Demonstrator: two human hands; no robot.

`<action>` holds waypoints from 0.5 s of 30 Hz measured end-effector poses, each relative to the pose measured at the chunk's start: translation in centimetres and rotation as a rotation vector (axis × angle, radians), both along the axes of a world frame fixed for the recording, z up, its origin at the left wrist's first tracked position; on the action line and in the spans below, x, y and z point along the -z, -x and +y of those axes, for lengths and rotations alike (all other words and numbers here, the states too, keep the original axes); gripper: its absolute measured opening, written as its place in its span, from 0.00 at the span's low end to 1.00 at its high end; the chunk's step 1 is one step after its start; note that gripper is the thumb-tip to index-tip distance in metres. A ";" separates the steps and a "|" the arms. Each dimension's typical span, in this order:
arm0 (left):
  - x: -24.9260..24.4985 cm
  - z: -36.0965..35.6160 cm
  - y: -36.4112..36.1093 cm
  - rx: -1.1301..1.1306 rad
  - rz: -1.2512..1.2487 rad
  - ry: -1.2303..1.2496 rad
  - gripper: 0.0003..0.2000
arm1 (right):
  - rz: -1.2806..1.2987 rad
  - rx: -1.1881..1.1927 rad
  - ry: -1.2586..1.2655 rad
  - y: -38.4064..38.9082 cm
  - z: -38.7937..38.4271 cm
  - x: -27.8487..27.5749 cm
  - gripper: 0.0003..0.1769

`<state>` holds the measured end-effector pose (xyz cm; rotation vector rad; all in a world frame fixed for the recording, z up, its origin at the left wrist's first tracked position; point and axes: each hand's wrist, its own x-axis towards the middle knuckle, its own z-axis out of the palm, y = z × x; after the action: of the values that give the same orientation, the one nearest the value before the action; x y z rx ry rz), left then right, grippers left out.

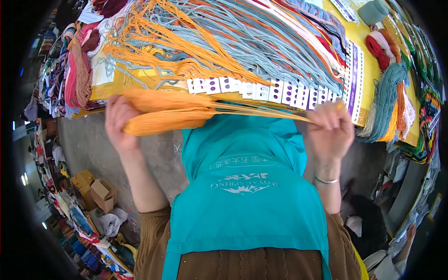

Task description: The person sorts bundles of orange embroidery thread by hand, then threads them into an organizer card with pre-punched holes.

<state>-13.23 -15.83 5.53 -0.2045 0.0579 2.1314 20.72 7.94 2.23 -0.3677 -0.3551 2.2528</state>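
Fingers (116,108) of the left hand (119,127) are closed in a fist around the thick end of the orange skein (170,114). Fingertips (326,116) of the right hand (329,128) are pinched together on the drawn strands (261,111), a thin fan that runs taut out of the skein.

Location: the skein lies level in the air just below the card strip (261,89), a white punched card with purple dots. The left hand is below the strip's left end and the right hand is below its right end. The teal apron (247,191) is directly below the strip, behind the skein.

Step in hand, as judged: a small group of strands is being pulled sideways out of the skein while the bulk is held fixed. The next move calls for an unbroken fist on the bulk, steady tension on the pinched end, and a straight pull parallel to the strip so that the strands do not snag.

Count:
- Hands: two, both on the orange thread.
- Held skeins: one.
- Card strips: one in front; a second card (353,77) stands on edge at its right end.
- Bracelet (325,180): one, on the right wrist.
- Grey-blue thread (280,42) and loose orange thread (158,37) above the strip: too many strands to count.
- Cardboard box (103,195): one, on the floor well below and left of the strip.
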 end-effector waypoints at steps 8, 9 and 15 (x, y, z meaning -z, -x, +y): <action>3.2 -23.0 18.0 -0.495 0.233 0.426 0.18 | -0.946 0.802 -0.235 -22.8 9.2 3.1 0.09; 2.8 -24.0 18.2 -0.626 0.259 0.537 0.19 | -1.148 0.947 -0.276 -25.0 9.7 2.9 0.08; -1.8 -18.0 11.5 -0.656 0.587 0.543 0.05 | -1.808 1.034 -0.920 -26.7 8.9 0.6 0.12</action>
<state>-24.76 -33.82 7.36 0.1181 1.0420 2.7166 47.43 16.86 1.63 -1.4922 -1.4999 0.1230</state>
